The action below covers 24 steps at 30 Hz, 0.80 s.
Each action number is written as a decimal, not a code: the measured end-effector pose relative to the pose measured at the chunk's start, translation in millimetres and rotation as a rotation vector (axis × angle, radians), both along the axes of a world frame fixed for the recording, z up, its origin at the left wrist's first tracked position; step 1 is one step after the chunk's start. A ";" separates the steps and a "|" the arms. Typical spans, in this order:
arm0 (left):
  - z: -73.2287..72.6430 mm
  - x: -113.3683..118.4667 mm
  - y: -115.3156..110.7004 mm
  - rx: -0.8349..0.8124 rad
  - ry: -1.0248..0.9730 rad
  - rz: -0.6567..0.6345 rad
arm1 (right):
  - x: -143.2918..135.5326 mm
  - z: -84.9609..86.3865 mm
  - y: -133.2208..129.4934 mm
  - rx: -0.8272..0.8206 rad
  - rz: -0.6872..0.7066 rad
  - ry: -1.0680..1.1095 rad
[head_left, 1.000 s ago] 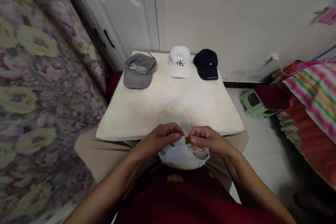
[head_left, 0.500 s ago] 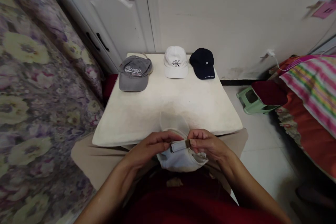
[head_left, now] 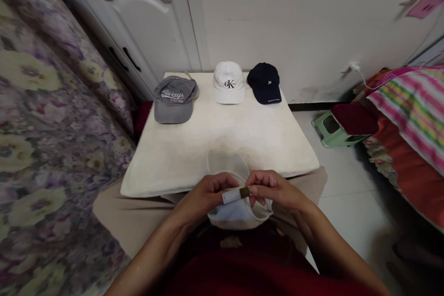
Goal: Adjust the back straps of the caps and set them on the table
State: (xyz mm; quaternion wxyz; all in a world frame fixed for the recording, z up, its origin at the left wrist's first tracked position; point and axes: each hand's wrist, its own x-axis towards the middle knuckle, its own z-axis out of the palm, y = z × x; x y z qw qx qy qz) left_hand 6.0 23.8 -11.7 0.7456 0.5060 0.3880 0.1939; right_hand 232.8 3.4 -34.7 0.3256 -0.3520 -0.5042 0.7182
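1. The right hand (head_left: 279, 189) is closing thumb and fingers on a pale strap (head_left: 231, 196), pinching it beside its brown patch (head_left: 244, 192); any marking on the patch is too small to tell.
2. The left hand (head_left: 204, 192) is touching the strap's other end with bent fingers; whether it is gripping there cannot be told.
3. The strap is crossing the back of a pale cap (head_left: 232, 219), which is sitting above the person's lap, its brim reaching over the near edge of a cream-topped table (head_left: 222, 125). The hands are hiding part of its rim.
4. Farther back, three caps are lying in a row, brims toward the person: a grey cap (head_left: 175, 101) showing "Always" in white script, a white cap (head_left: 229, 83) showing a dark "CK", and a navy cap (head_left: 264, 83) bearing small white lettering, hard to read, on front and brim.
5. A floral curtain (head_left: 52, 148) is hanging left; a green stool (head_left: 324, 127) is standing right, beside a striped cloth (head_left: 412, 106).
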 end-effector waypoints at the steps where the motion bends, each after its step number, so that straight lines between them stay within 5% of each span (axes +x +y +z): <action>1: -1.0 0.6 -0.4 -0.003 0.000 0.014 | -0.5 1.9 -0.5 0.036 -0.033 -0.011; 10: -5.9 9.6 -1.0 -0.076 -0.021 0.119 | -13.6 3.7 -2.4 0.633 -0.176 -0.235; 18: -5.1 8.7 -0.1 -0.102 -0.077 0.125 | -22.2 -4.1 -6.7 0.692 -0.259 -0.175; 24: -5.0 7.2 1.6 -0.049 -0.065 -0.019 | -22.1 8.1 -2.7 0.563 -0.135 -0.121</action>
